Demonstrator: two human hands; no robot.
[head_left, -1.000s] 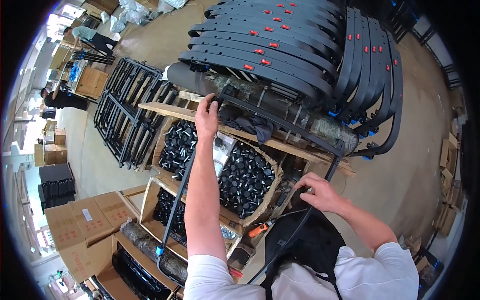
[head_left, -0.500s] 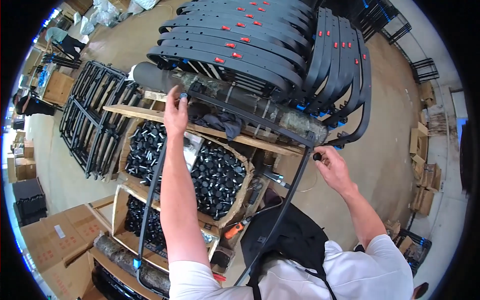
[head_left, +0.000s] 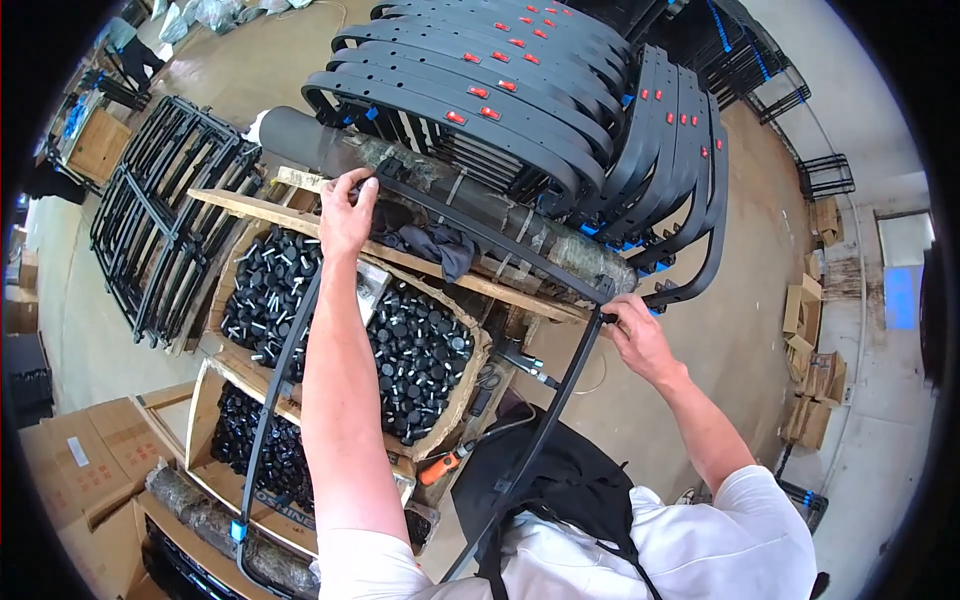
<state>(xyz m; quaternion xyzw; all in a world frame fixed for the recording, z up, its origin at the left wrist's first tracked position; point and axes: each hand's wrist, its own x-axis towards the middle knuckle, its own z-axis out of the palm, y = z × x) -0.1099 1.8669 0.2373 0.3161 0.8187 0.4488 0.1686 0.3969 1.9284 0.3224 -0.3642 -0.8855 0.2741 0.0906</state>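
A black metal tube frame (head_left: 490,232) lies across a wrapped roll (head_left: 590,250), its two long sides running down toward me. My right hand (head_left: 643,342) is at the frame's right corner. It pinches a black round-headed screw-in foot (head_left: 609,318) against the tube there. My left hand (head_left: 346,218) is beside the left corner, its fingers closed together near the tube end. Whatever they hold is hidden behind the fingers. A dark cloth (head_left: 440,248) hangs over the wooden rail (head_left: 515,292) between my hands.
Open boxes hold many black round-headed feet (head_left: 415,365) with metal studs. Curved black frames with red tags (head_left: 480,92) are stacked beyond the roll. An orange-handled tool (head_left: 440,468) lies near my apron (head_left: 550,480). More frames (head_left: 170,220) lean at left; cartons (head_left: 805,320) stand at right.
My right hand has brought the black foot from beside the frame's right corner up against it. My left fingers have closed in at the left corner. The whole view has shifted slightly.
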